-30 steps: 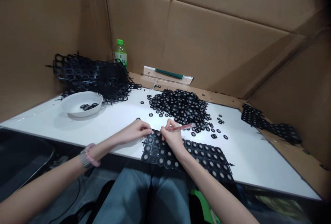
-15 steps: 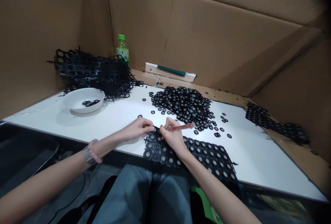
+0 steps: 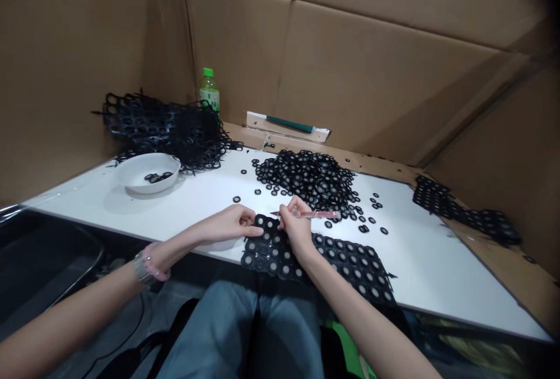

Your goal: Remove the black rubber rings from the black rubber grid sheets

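Note:
A black rubber sheet [image 3: 350,258] with rows of round, pale-centred discs lies along the table's front edge, its near part hanging over my lap. My left hand [image 3: 231,223] pinches the sheet's upper left corner between thumb and bent fingers. In my right hand [image 3: 298,228] is a slim pen-shaped tool [image 3: 321,214] with a clear reddish handle; its dark pointed tip faces left, just above the sheet's far edge. Whether the tip is a blade I cannot tell. My right hand and wrist cover the middle of the sheet.
Behind my hands rises a pile of loose black rings [image 3: 306,175], some scattered around it. A white bowl [image 3: 126,175] with several rings stands left, before a heap of black webbing [image 3: 161,125] and a green-capped bottle [image 3: 209,90]. Another black sheet [image 3: 464,210] lies right. Cardboard walls [image 3: 371,64] enclose the table.
My fingers have moved apart: the left thumb now rests on the sheet's corner, and the right hand has lifted the tool slightly, its tip now showing. The view has shifted a little.

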The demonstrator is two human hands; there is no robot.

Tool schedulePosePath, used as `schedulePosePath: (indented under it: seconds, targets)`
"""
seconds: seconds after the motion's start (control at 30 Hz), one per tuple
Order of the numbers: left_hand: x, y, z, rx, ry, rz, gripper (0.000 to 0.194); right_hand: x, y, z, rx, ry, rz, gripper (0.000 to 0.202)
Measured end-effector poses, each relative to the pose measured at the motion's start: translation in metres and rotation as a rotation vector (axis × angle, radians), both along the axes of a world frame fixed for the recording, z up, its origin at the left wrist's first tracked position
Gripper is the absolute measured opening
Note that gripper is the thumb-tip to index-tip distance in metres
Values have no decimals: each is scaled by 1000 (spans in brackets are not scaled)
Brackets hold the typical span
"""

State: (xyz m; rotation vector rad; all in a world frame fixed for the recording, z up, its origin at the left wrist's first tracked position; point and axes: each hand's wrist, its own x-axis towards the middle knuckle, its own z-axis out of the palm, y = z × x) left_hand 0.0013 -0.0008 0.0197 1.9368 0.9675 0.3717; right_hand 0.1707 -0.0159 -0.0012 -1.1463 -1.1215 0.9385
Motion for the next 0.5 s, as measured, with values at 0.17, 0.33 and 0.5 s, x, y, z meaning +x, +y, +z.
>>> schedulePosePath:
  seconds: [0.17,0.33,0.5]
  targets:
    - [-3,0,-5,52,21,-14,35,0,-1,5,49,115,56,18]
    - [-4,0,-11,63,4,-1,32,-2,-3,6,-32,111,121,26]
    - [-3,-2,-9,38,-7,-7,32,-4,-9,-1,-69,-93,182,25]
